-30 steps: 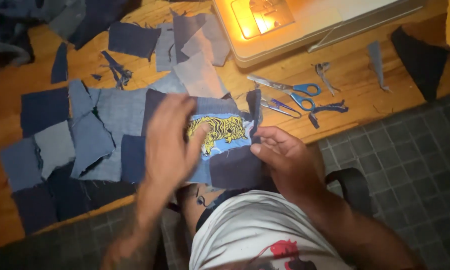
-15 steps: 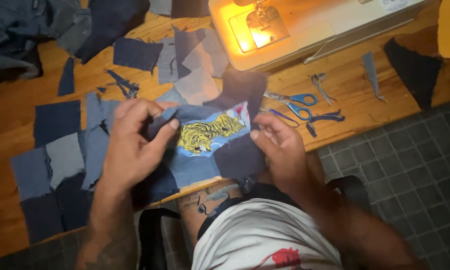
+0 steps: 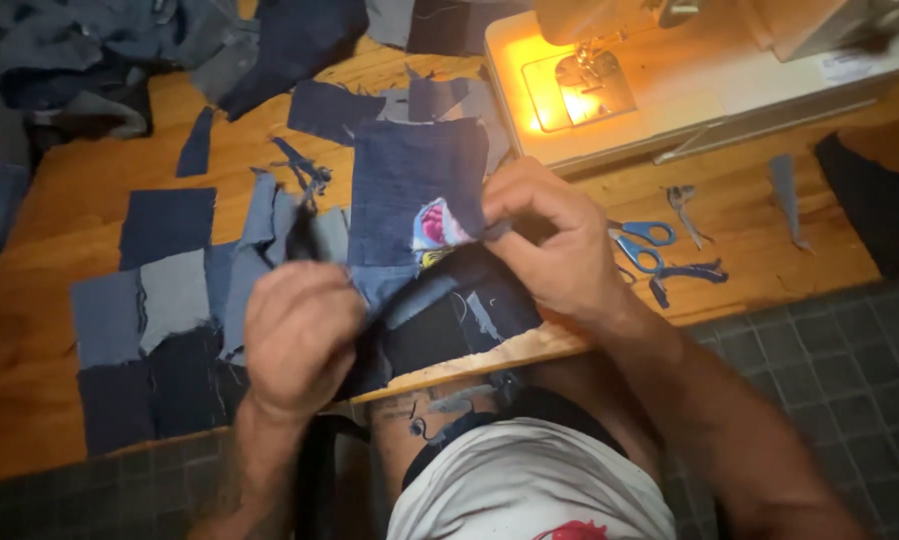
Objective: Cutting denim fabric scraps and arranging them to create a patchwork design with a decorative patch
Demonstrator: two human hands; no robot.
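Note:
Both my hands hold one pieced denim panel over the near edge of a wooden table. My left hand grips its lower left edge, fingers closed on the cloth. My right hand pinches the panel's right side, which is folded over so the dark blue back faces up. A small bit of the panel's colourful embroidered patch peeks out beside my right thumb. The lower part of the panel hangs between my hands.
A lit sewing machine stands at the back right. Blue-handled scissors and small snips lie right of my right hand. Joined denim squares lie left, loose scraps behind, a denim pile at far left. Grey tiled floor below.
The panel, which lay face up with the tiger patch showing, has been lifted and folded over so its back shows. Both hands have moved with it, the right one up toward the machine.

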